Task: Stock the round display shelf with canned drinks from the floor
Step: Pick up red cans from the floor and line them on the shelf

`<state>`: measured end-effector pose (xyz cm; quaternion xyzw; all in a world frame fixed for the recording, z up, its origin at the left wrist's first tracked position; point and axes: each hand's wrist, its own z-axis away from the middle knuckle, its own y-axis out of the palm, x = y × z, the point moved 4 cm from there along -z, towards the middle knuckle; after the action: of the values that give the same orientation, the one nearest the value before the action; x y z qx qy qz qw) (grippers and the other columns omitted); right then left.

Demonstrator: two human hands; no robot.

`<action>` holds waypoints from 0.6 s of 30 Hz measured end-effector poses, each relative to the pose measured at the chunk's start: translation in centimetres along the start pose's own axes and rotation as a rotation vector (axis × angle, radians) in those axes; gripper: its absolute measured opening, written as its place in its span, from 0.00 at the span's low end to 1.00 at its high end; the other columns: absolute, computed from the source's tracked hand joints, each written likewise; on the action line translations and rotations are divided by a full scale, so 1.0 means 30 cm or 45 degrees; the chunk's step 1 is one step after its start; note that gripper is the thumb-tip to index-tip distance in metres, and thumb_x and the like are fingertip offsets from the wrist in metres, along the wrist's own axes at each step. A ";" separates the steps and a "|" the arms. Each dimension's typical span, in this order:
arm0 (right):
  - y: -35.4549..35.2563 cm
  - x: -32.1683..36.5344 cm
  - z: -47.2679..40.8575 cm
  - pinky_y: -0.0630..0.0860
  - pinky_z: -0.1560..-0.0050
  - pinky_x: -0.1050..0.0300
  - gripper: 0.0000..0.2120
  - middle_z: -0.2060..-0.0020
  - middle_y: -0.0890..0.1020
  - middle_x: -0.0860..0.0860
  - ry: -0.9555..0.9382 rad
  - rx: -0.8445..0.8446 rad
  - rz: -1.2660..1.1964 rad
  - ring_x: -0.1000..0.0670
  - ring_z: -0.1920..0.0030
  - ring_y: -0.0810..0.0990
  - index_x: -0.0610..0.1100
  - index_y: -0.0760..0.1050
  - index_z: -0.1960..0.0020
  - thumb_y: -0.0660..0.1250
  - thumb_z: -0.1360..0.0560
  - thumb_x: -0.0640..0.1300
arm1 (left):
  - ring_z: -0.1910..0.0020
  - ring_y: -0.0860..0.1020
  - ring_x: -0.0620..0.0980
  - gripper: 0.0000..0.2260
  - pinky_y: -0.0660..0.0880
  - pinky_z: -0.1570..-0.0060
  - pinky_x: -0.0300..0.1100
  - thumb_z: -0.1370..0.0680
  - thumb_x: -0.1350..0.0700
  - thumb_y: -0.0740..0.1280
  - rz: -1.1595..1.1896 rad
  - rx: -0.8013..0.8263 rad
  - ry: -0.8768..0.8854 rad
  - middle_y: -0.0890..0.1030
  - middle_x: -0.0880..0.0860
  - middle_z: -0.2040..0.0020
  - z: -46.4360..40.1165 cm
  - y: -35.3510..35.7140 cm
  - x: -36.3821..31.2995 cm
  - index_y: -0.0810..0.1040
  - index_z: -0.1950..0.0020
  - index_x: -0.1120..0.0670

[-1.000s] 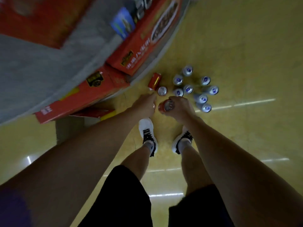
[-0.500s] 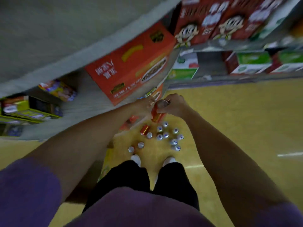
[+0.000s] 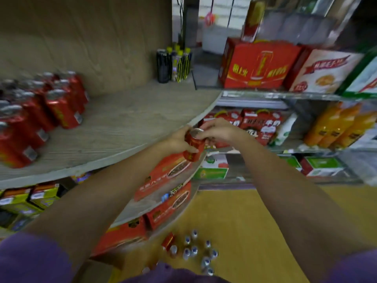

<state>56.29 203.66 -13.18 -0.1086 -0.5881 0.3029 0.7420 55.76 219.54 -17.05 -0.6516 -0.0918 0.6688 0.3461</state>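
both hands (image 3: 204,135) gripping red can (image 3: 193,145), beside round shelf (image 3: 122,127) edge

— Where are the arms?

— Both reach forward and up, bare from purple sleeves, the forearms drawing together until the two hands meet just off the rounded front edge of the shelf (image 3: 114,137).

— What is the left hand (image 3: 179,140) doing?

— It wraps a red can (image 3: 193,146) from the side, thumb across the front, fingers hidden behind. The can tilts, silver top toward the camera.

— And the right hand (image 3: 219,130)?

— It comes in from the other side, wrist bent, fingers curled down, the fingertips (image 3: 201,136) pinching the can's top rim. The two hands touch around the can.
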 end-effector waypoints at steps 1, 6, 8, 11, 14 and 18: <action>-0.022 0.021 0.003 0.75 0.68 0.56 0.16 0.66 0.82 0.42 -0.020 0.016 -0.049 0.49 0.69 0.80 0.35 0.80 0.46 0.77 0.32 0.38 | 0.39 0.77 0.60 0.25 0.75 0.45 0.44 0.28 0.65 0.74 0.040 -0.030 -0.017 0.78 0.62 0.38 0.005 -0.017 -0.025 0.70 0.33 0.61; -0.093 0.104 -0.013 0.80 0.69 0.58 0.16 0.56 0.80 0.37 -0.055 0.023 -0.059 0.46 0.64 0.81 0.37 0.75 0.44 0.65 0.29 0.24 | 0.43 0.79 0.54 0.31 0.79 0.45 0.49 0.34 0.63 0.80 0.293 -0.118 -0.110 0.78 0.56 0.40 -0.026 -0.109 -0.059 0.72 0.35 0.55; -0.085 0.126 -0.014 0.78 0.69 0.60 0.17 0.56 0.80 0.41 -0.088 0.082 0.105 0.49 0.62 0.81 0.39 0.76 0.45 0.68 0.30 0.26 | 0.44 0.79 0.52 0.31 0.80 0.51 0.46 0.34 0.63 0.79 0.356 -0.186 -0.124 0.78 0.56 0.40 -0.002 -0.152 -0.088 0.71 0.35 0.56; -0.030 0.143 -0.018 0.80 0.58 0.57 0.20 0.56 0.80 0.48 -0.162 0.210 0.222 0.51 0.56 0.80 0.40 0.74 0.42 0.75 0.31 0.34 | 0.45 0.79 0.50 0.32 0.80 0.53 0.43 0.33 0.62 0.79 0.401 -0.305 -0.123 0.79 0.54 0.41 0.041 -0.228 -0.126 0.71 0.33 0.57; 0.059 0.178 -0.033 0.78 0.43 0.51 0.28 0.51 0.81 0.52 -0.284 0.304 0.179 0.52 0.49 0.80 0.45 0.71 0.41 0.81 0.36 0.43 | 0.41 0.78 0.51 0.31 0.77 0.41 0.49 0.34 0.58 0.80 0.364 -0.421 -0.149 0.80 0.53 0.40 0.107 -0.306 -0.153 0.73 0.33 0.55; 0.190 0.268 -0.056 0.74 0.36 0.48 0.41 0.42 0.80 0.52 -0.478 0.252 0.033 0.51 0.42 0.79 0.46 0.68 0.34 0.83 0.41 0.53 | 0.39 0.77 0.52 0.31 0.75 0.38 0.54 0.34 0.57 0.81 0.397 -0.524 -0.178 0.80 0.53 0.38 0.221 -0.400 -0.145 0.73 0.34 0.52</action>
<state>57.05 213.16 -10.12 0.0156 -0.6818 0.3835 0.6227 53.30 228.10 -5.76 -0.6668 -0.1480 0.7245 0.0920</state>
